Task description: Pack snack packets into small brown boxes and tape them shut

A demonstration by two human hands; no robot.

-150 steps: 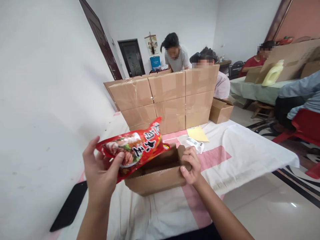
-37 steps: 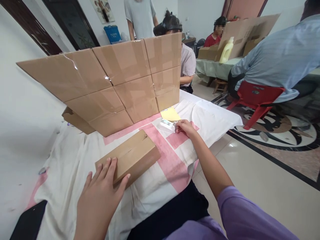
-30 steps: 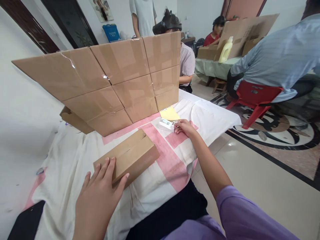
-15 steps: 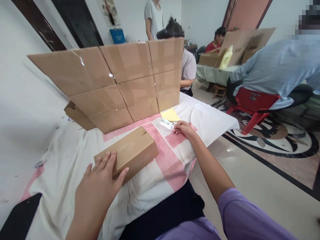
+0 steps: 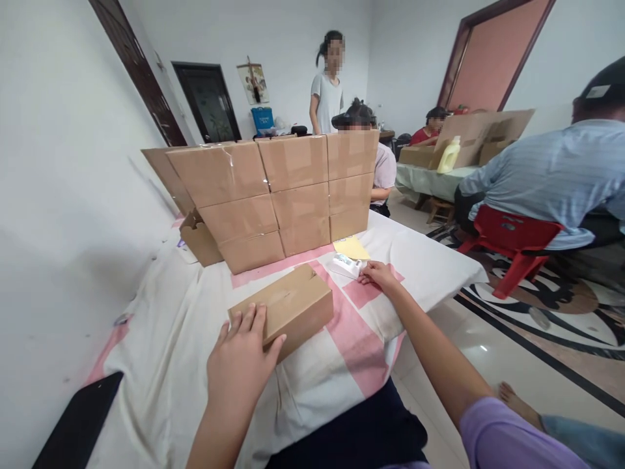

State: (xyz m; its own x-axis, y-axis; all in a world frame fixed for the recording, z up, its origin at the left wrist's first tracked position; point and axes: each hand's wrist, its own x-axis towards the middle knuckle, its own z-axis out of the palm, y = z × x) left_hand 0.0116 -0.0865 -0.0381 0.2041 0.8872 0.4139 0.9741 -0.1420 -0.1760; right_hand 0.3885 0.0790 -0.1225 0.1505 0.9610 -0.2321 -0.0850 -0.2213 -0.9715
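Observation:
A small closed cardboard box [image 5: 288, 307] lies on the white and pink cloth [image 5: 170, 326] of the table. My left hand [image 5: 243, 357] rests flat on its near corner, fingers spread, thumb on the side. My right hand [image 5: 379, 274] reaches out to the right and touches a small white tape dispenser [image 5: 344, 265] lying on the cloth; its fingers are curled at the dispenser's edge, and I cannot see whether they grip it. A yellow sheet [image 5: 352, 248] lies just behind the dispenser.
A wall of stacked taped cartons [image 5: 273, 195] stands across the table's far side, with an open small box [image 5: 198, 238] at its left. A black phone [image 5: 78, 426] lies near left. Several people sit or stand beyond; a red chair [image 5: 510, 244] is to the right.
The red noodle packet seen five seconds ago is out of sight and the box is shut. Over the last second only the view lifted and shifted; both hands kept their places.

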